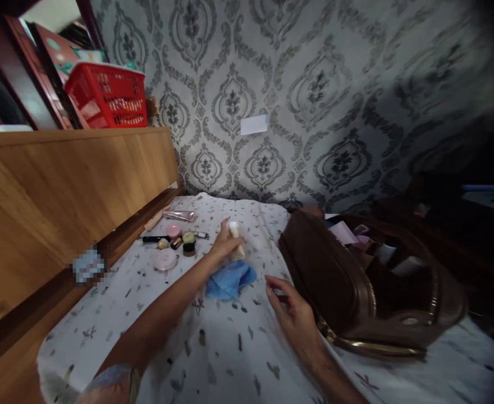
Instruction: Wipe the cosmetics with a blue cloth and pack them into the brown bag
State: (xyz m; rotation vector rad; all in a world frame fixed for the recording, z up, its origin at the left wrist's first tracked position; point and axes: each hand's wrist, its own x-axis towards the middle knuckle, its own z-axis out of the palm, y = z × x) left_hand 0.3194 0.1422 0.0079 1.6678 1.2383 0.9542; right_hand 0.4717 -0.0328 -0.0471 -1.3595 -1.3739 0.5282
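Note:
My left hand reaches out over the patterned sheet and is closed round a small cream-coloured bottle with a white cap. The fingers hide part of the bottle. Just below it on the sheet lies a crumpled blue cloth. My right hand holds nothing; its fingers are apart and slightly curled, beside the brown bag. Left of my left hand are cosmetics: a pale round compact, a pink jar, a yellowish jar, a black-lidded pot and a shiny pink tube.
A brown bag with its zip undone stands on the right, with packets and small items inside. Along the left runs a wooden panel, bearing a red basket. A patterned wall closes off the back.

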